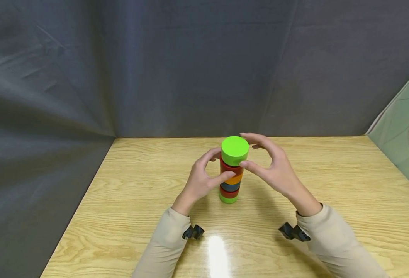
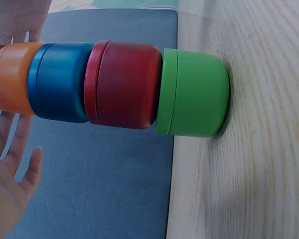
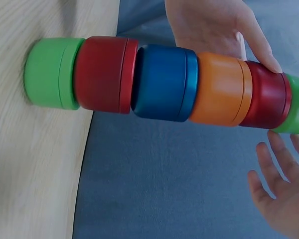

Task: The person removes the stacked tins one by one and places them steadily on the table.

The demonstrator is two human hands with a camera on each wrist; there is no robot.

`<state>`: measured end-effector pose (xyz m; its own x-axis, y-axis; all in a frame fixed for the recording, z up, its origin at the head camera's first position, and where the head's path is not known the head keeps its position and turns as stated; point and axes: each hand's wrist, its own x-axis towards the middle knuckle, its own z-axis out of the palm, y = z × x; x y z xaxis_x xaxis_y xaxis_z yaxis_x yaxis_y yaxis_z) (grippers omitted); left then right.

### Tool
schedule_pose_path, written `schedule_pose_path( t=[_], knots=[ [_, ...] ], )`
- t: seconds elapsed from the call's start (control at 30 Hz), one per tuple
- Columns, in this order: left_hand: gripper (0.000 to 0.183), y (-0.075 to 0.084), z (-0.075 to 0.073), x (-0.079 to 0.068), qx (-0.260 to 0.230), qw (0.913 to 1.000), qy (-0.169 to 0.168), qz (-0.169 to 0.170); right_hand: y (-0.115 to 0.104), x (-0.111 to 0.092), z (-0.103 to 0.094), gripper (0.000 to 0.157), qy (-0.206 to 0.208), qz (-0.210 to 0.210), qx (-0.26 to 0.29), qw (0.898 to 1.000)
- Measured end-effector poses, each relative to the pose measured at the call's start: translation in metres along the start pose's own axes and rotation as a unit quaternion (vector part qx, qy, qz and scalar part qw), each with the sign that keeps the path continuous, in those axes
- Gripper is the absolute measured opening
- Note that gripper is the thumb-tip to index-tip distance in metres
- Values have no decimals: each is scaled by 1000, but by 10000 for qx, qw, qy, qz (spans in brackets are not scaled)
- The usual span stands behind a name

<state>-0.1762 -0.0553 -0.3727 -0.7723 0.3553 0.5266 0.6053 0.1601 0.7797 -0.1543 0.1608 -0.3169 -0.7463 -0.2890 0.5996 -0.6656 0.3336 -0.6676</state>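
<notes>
A single upright stack of round lidded jars stands on the table. From the bottom it runs green, red, blue, orange, red, with a green jar on top. My right hand holds the top green jar between thumb and fingers, from the right. From the left, my left hand grips the upper red jar, its thumb across the front near the orange one. The stack hides some of the left fingertips in the head view.
The pale wooden table ends at a dark grey cloth wall behind. More grey cloth hangs on the left. A green patterned panel borders the right side.
</notes>
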Motion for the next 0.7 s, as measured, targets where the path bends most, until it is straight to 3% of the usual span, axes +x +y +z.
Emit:
schedule_pose_path(
  t=[0.37,0.7],
  knots=[
    [78,-1,0,-1,-16,10000,-28,-30,-4,5,5,62,-145,675,-57,9976],
    [79,1,0,-1,-17,10000,-29,-48,-5,6,7,58,-128,677,0,9976]
  ],
)
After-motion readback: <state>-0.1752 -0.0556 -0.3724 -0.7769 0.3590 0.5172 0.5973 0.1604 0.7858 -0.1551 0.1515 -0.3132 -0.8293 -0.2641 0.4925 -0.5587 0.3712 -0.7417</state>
